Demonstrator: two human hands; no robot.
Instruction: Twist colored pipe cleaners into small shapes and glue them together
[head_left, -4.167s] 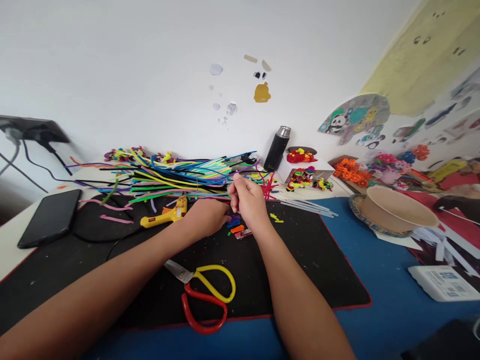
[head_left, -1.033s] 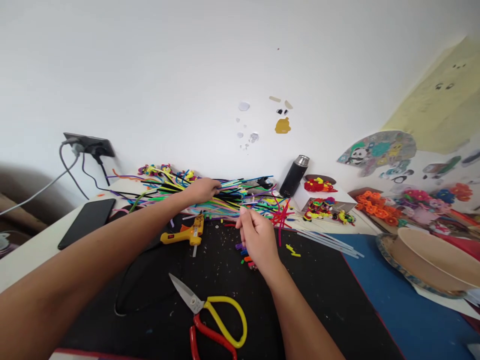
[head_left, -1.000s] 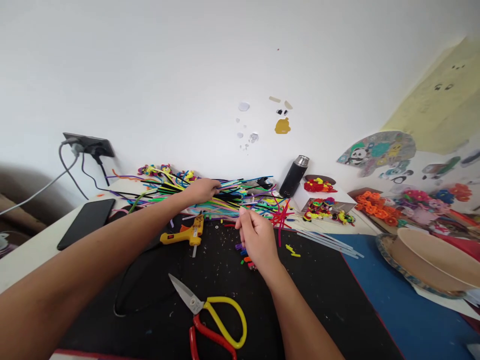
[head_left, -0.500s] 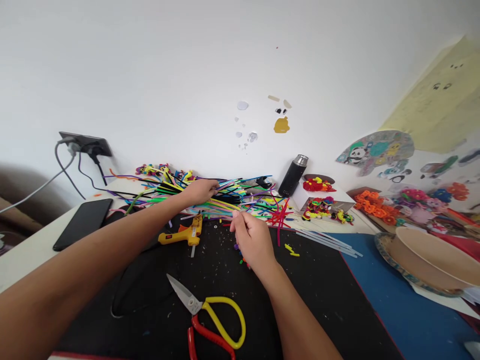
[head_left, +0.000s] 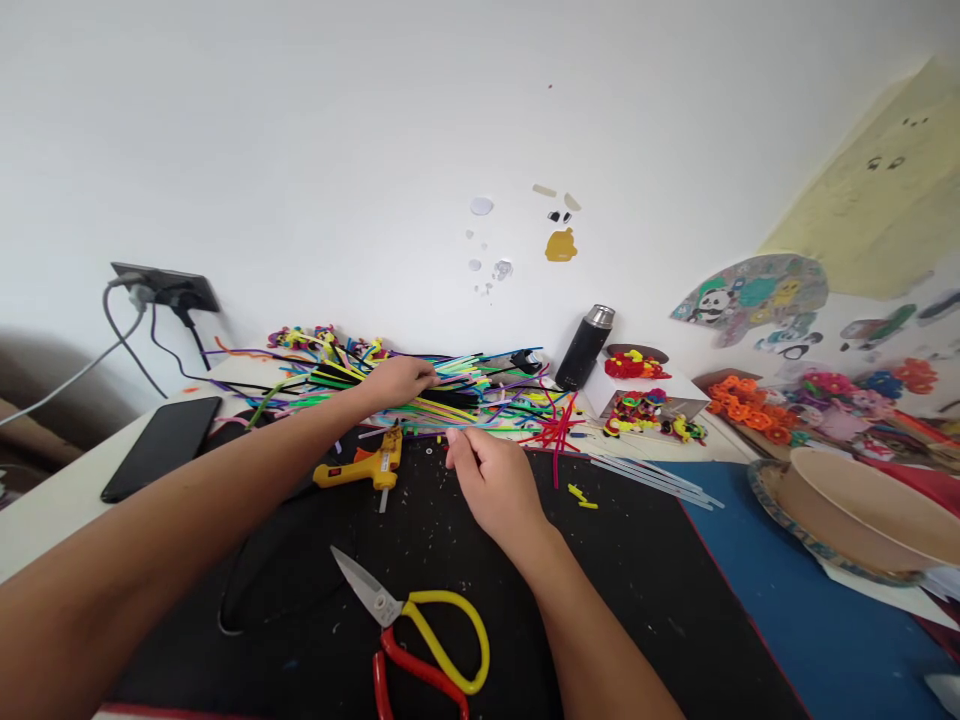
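A long heap of multicoloured pipe cleaners lies along the back of the table. My left hand rests over this heap, its fingers curled closed around some of the stems; the fingertips are partly hidden. Just in front of the heap, above the black mat, is my right hand, closed with thumb against fingers. What it holds, if anything, is hidden. Between my forearms lie a yellow glue gun and, nearer to me, scissors with one red and one yellow handle, blades apart.
A black phone lies at the left. Behind on the right stand a black flask and a white box with pipe-cleaner figures. Clear glue sticks and yellow bits lie on the right, before a bowl.
My right hand has shifted slightly left, and now covers the small coloured bits that showed beneath it. My left hand stays on the heap. The view has shifted a little.
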